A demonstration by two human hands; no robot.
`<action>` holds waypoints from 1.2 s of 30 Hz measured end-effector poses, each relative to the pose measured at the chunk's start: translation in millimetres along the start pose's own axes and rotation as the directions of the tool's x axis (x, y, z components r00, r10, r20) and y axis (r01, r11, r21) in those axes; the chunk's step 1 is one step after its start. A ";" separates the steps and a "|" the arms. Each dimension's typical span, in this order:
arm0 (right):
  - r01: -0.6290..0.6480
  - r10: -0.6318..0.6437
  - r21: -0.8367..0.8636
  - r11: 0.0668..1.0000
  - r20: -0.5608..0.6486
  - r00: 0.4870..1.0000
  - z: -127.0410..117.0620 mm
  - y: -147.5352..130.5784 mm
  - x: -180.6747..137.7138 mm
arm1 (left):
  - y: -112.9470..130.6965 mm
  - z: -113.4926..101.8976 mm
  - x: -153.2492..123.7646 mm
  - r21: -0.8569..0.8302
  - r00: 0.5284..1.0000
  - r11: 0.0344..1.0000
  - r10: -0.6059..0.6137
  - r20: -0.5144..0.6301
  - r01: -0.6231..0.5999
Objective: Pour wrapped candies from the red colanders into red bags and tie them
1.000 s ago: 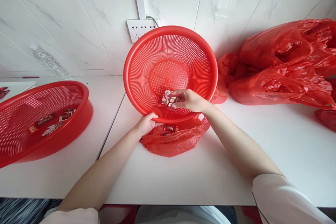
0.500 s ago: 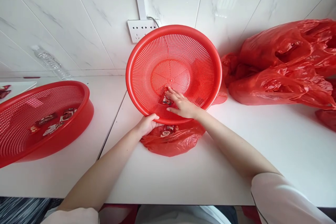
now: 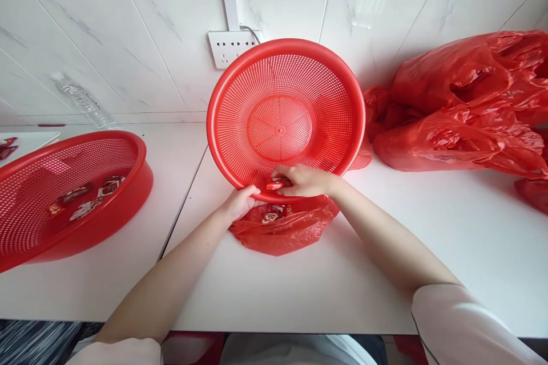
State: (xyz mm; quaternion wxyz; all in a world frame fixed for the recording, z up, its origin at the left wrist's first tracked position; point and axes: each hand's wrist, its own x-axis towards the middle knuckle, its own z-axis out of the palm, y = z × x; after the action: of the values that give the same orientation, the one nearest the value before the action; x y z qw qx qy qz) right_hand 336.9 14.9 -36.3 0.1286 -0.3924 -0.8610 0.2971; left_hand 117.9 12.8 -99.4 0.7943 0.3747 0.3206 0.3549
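A red plastic colander is tilted toward me in the middle of the table. My left hand grips its near rim at the lower left, thumb over the edge. Inside, just above that rim, my right hand is closed on a small red wrapped packet. Part of the packet is covered by the fingers. Under the near rim lies an open red plastic bag, with several wrapped packets showing at its mouth.
Another red colander with several packets stands at the left. Full red plastic bags are heaped at the right. A clear bottle, a white tray and a power strip are at the back.
My right hand has drawn down toward the near rim and closed on the packet that lay under its fingers. My left hand keeps its hold on the rim.
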 end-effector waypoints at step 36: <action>-0.037 0.010 0.112 0.993 0.229 0.973 -22.9 -31.9 -23.4 | 83.0 -34.9 -24.7 0.332 0.925 0.941 0.181 -0.335 -0.064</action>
State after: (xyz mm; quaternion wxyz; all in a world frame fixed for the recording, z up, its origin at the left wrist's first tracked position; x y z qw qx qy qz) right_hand 343.6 -9.7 1.6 0.0480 -0.3579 -0.8465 0.3911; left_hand 50.6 44.5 -43.0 0.6278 0.4447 0.4889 0.4112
